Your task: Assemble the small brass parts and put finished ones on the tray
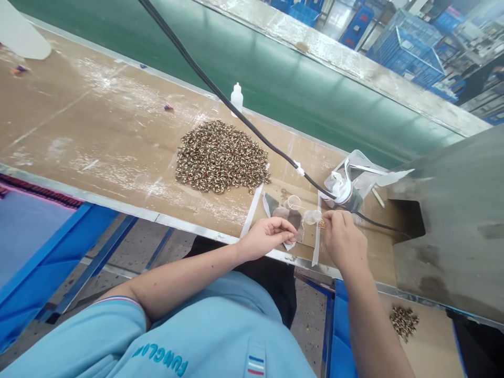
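Note:
My left hand [264, 239] is over the table's near edge, thumb and fingers pinched together; anything between them is too small to make out. Beneath and beyond it lies a dark grey patch of sheet [291, 216] with a round clear cup [293, 202] on its far side. To the right, my right hand [345, 241] is closed at the fingertips, beside a second clear cup [312, 217] and a few tiny gold-orange pieces [322, 224]. What its fingers hold is hidden. A large heap of small brown-and-gold ring-like parts [220, 157] lies to the left, beyond both hands.
A white dropper bottle [237, 98] stands behind the heap. Black cable [252, 126] hangs across the table. At right, a clear bin [356, 160] holds white material beside a grey metal housing [452, 220]. A smaller heap of parts [404, 323] sits lower right. A green belt [275, 100] runs behind.

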The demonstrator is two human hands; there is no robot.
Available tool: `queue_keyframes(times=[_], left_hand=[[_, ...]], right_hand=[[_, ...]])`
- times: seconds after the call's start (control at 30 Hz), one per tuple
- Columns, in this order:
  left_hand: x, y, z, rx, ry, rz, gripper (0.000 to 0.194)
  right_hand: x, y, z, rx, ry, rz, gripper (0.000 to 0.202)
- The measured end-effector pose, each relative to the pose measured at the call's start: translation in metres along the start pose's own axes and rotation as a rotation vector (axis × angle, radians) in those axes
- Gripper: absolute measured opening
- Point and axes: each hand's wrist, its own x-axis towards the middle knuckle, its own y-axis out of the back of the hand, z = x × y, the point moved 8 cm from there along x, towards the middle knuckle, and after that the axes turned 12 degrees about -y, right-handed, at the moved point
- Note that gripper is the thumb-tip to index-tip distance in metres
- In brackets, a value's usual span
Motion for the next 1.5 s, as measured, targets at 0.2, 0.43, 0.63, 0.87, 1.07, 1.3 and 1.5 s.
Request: queue_keyframes(times=[0.2,0.43,0.63,0.87,1.07,1.3,1.5], left_hand=[[0.000,-0.001,0.004,0.022,-0.040,0.013,0.017],[-0.001,-0.002,0.005,-0.019,-0.034,0.001,0.018],[0.000,0.000,0.001,-0.032,-0.018,0.015,0.021],[0.000,0.001,0.001,-0.036,-0.007,0.012,0.018],[0.000,0.001,0.002,-0.039,-0.006,0.013,0.019],[0.000,0.000,0.002,-0.061,0.007,0.019,0.020],[0.003,0.004,0.004,-0.175,-0.014,0.048,0.029]], right_hand=[[0.002,0.000,-0.008,-0.131,0.131,0.005,0.024],[0.000,0.002,-0.016,-0.199,0.231,0.050,0.024],[0.000,0.002,-0.019,-0.246,0.264,0.050,0.028],[-0.003,0.007,-0.023,-0.249,0.319,0.112,0.025],[-0.003,0.007,-0.024,-0.209,0.327,0.102,0.023],[0.000,0.007,-0.016,-0.142,0.214,0.068,0.025],[-0.006,0.020,-0.009,0.134,0.033,0.093,0.023]])
